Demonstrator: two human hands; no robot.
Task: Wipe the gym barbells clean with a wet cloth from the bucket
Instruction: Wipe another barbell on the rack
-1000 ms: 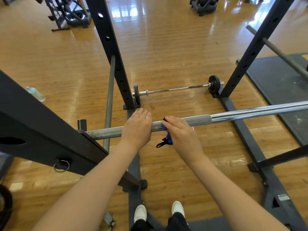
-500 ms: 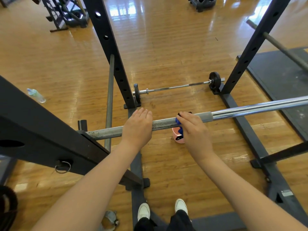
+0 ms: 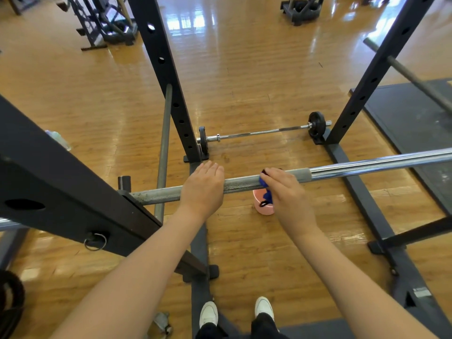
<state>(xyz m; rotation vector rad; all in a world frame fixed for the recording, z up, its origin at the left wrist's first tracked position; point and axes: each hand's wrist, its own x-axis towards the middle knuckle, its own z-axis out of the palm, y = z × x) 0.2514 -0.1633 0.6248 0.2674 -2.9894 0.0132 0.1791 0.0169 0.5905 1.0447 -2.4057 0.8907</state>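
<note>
The bar (image 3: 244, 183) lies across the rack (image 3: 73, 192) at waist height, within easy reach. The left hand (image 3: 201, 189) rests flat over its grey knurled stretch, likely steadying it; the right hand (image 3: 286, 192) pinches a blue cloth (image 3: 265, 185) round the bar, short of the smooth chrome. A pink bucket (image 3: 263, 206) stands on the floor just below.

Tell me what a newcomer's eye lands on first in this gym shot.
First, the long barbell lying across the rack in mid-frame, grey and knurled on the left, shiny chrome on the right. The left hand rests on top of it, while the right hand grips a blue cloth against it. Beyond them, a smaller barbell lies on the wooden floor.
</note>
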